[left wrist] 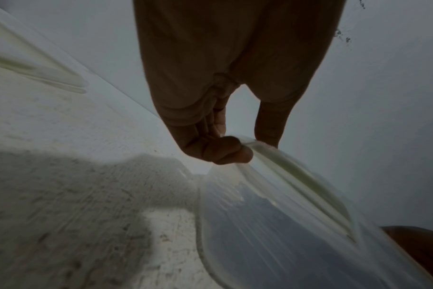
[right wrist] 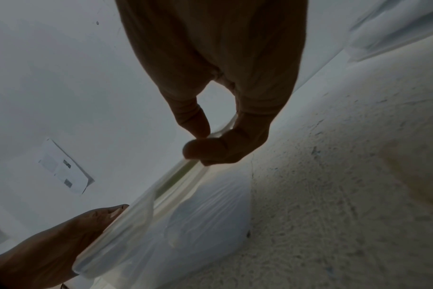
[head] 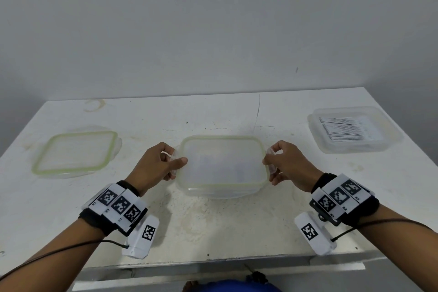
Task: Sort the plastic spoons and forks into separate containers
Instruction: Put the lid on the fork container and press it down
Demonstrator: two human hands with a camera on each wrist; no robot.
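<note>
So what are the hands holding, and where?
Both hold the middle box's lid: the left hand pinches its left edge flap, the right hand its right edge flap.

Both hands (head: 154, 163) (head: 288, 165) grip lidded container (head: 222, 166).

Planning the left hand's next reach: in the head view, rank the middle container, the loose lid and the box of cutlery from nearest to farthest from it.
From the left hand:
1. Middle container, gripped at its left end.
2. Loose lid, at the table's left.
3. Box of cutlery, far right.
</note>
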